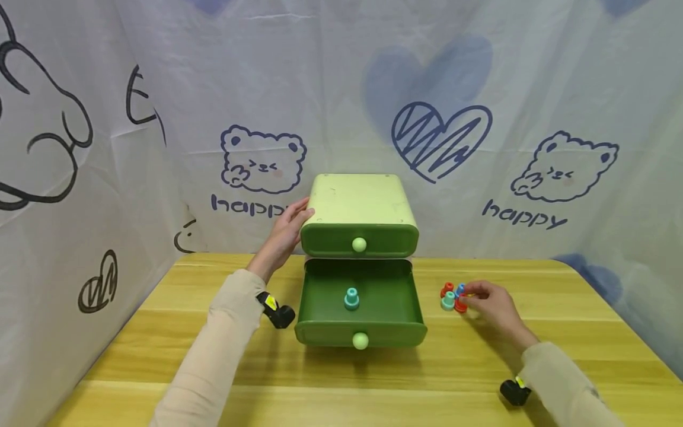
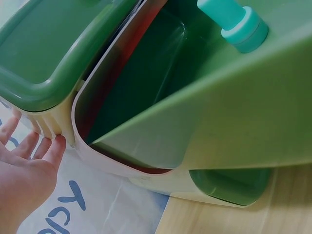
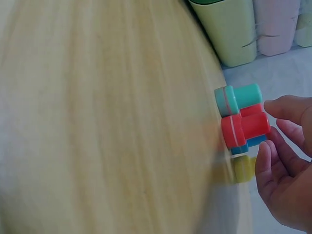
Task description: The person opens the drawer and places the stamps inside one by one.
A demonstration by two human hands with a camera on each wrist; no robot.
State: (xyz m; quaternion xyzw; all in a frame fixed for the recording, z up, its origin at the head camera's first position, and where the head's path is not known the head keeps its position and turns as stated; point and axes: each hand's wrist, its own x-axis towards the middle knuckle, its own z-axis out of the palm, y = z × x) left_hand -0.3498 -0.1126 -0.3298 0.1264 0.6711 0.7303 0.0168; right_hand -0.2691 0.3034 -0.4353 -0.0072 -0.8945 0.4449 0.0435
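A small cabinet (image 1: 363, 201) with a light-green top stands on the table, its middle drawer (image 1: 325, 302) pulled out. Inside that drawer is a teal peg-shaped piece (image 1: 351, 299), also seen in the left wrist view. My left hand (image 1: 288, 228) rests its fingertips against the cabinet's left side, the fingers fairly straight. Right of the cabinet my right hand (image 1: 493, 305) reaches to a cluster of pegs, thumb and fingers spread around the top of a red peg (image 3: 248, 127). Beside it stand another teal peg (image 3: 239, 97), a yellow peg (image 3: 243, 168), and partly hidden blue and red ones.
The upper drawer (image 1: 325, 240) is closed and has a round knob. Behind the wooden table (image 1: 565, 320) hangs a white cloth (image 1: 341, 89) with bear and heart drawings. Another cloth panel borders the left side.
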